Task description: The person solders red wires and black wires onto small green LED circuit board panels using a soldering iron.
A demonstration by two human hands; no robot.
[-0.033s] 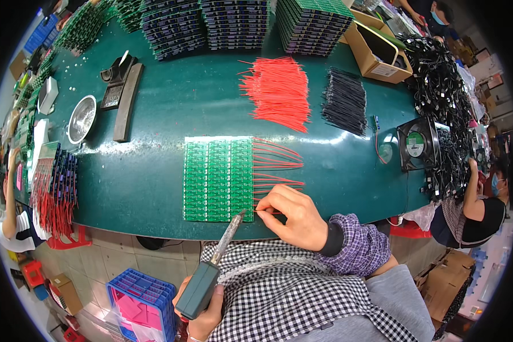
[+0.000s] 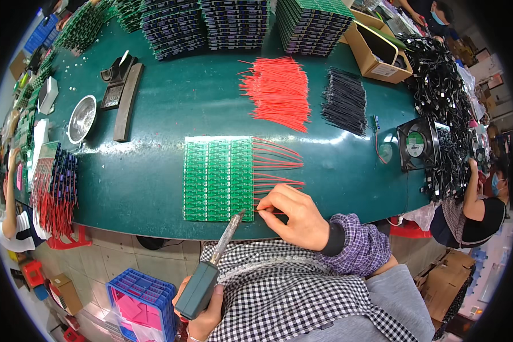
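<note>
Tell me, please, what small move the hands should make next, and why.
Probably, the left hand should ease the soldering iron forward so its tip meets the red wire pinched by the right hand: the tip is at the green circuit-board panel's lower right corner, near that wire, though contact is unclear, and other red wires extend from that edge.

A single head-worn fisheye view looks down from close above the worktop, mid-frame; straight edges bend.
</note>
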